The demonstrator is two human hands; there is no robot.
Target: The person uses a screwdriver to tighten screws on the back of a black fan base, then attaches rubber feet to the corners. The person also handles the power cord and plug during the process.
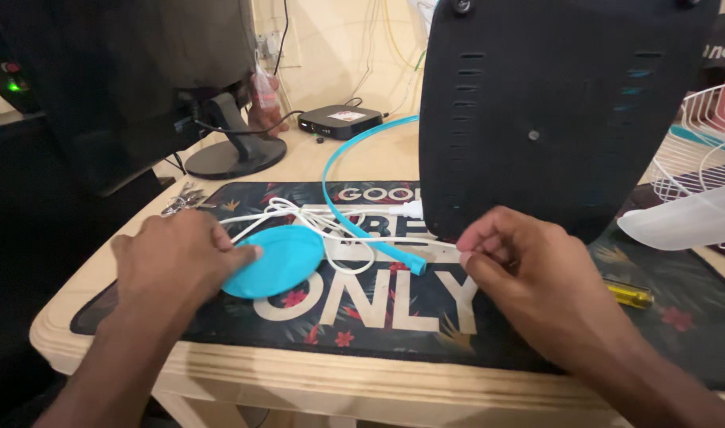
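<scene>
White cord (315, 218) pinched near the mat's (537, 333) front edge.

A yellow screwdriver (630, 296) lies on the mat (537, 333); small black box (340, 121) behind.

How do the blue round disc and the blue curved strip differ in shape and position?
The blue round disc is a flat, closed oval; the blue curved strip is a long, thin open arc. The disc lies flat on the mat, touched by the left hand; the strip rises from the mat and curves back, untouched. The right hand pinches the white cord. Both share the same light blue colour.
</scene>
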